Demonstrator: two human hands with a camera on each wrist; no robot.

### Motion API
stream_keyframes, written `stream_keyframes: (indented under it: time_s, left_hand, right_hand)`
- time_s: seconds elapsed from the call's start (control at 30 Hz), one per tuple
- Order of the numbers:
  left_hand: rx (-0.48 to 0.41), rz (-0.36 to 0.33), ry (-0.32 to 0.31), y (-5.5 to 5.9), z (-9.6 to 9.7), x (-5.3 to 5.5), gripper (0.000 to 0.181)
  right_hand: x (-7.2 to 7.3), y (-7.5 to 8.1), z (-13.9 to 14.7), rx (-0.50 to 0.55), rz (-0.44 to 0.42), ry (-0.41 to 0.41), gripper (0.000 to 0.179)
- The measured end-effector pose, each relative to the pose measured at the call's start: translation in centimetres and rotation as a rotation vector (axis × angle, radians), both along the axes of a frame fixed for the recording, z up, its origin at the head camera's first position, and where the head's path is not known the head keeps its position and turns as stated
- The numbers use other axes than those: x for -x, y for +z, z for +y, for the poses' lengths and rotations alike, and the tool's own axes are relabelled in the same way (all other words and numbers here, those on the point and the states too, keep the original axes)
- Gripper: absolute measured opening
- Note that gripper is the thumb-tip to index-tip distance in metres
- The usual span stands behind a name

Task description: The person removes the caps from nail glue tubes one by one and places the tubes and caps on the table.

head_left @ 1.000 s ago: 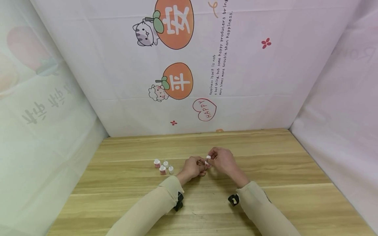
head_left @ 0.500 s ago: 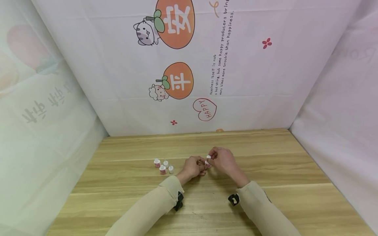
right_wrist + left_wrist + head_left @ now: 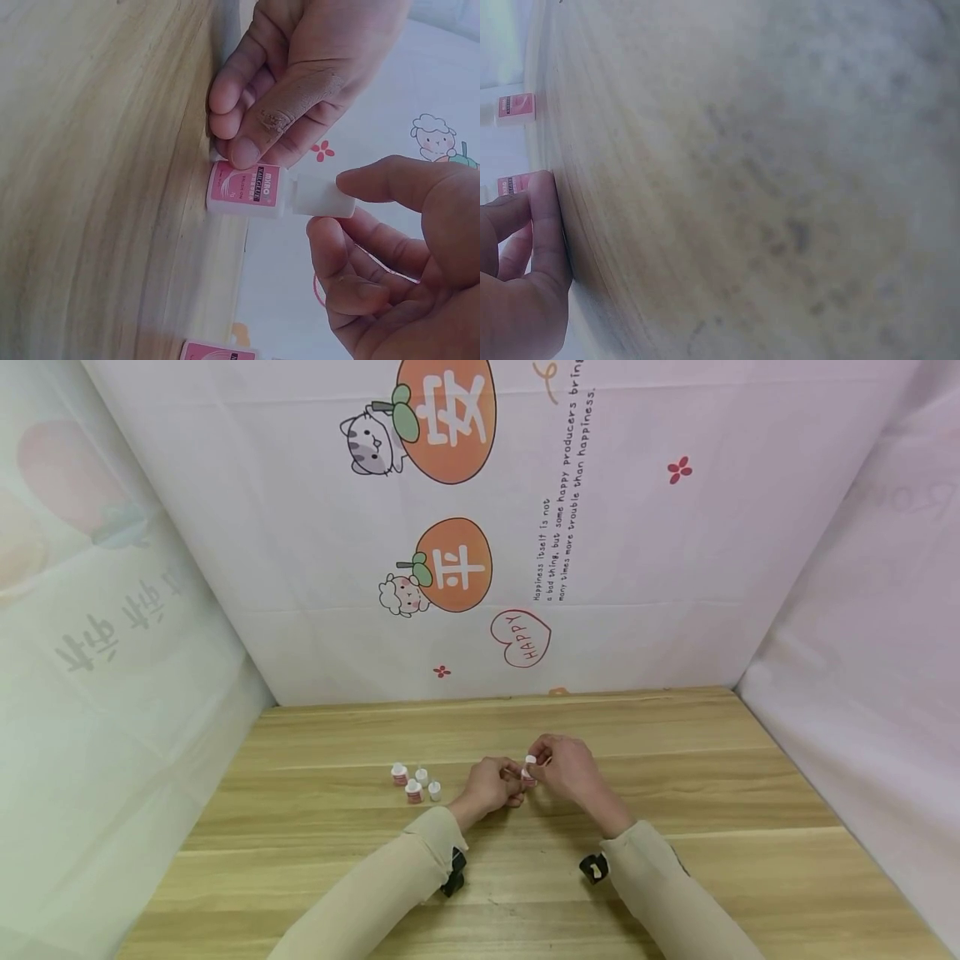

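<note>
A small nail glue bottle (image 3: 247,187) with a pink label stands on the table between both hands. My left hand (image 3: 493,783) holds its body, thumb against the label's side in the right wrist view. Thumb and fingers of my right hand (image 3: 566,768) pinch the white cap (image 3: 324,196), which sits at the bottle's neck. How tightly the cap is seated cannot be told. A second pink-labelled bottle (image 3: 217,352) shows at the lower edge of the right wrist view; in the head view it is hidden, apparently behind the right hand.
Left of the hands stand two more pink-labelled bottles (image 3: 414,792) with narrow white tops. Beside them are two loose white caps (image 3: 435,792), each with a thin spike upward. White printed cloth (image 3: 615,635) walls the wooden table (image 3: 540,910) at the back and sides.
</note>
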State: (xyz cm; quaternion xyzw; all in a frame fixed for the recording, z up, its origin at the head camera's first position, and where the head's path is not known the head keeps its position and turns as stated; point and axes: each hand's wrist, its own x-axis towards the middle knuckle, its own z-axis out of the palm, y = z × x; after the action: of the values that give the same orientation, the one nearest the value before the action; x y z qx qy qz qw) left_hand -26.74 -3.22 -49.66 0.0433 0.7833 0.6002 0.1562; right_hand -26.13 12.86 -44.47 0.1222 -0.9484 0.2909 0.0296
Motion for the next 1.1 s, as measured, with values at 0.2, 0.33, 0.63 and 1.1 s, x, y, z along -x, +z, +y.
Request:
stream_keyframes:
  time_s: [0.2,0.33,0.63,1.1]
  left_hand:
    - [-0.008,-0.001,0.001,-0.03,0.03,-0.02,0.014]
    - [-0.012,-0.004,0.004,0.04,0.05,-0.07,0.013]
    - [-0.004,-0.005,0.000,0.16,0.06,-0.11,0.013]
    - [-0.001,-0.003,0.000,0.29,0.00,-0.26,0.014]
  right_hand:
    - [-0.07,0.17,-0.03,0.005,-0.012,-0.007,0.015]
    - [-0.07,0.19,-0.04,0.010,-0.014,-0.003,0.012]
    - [-0.08,0.24,-0.11,0.003,-0.001,-0.015,0.015]
    - [-0.01,0.09,-0.17,-0.001,0.011,-0.011,0.014]
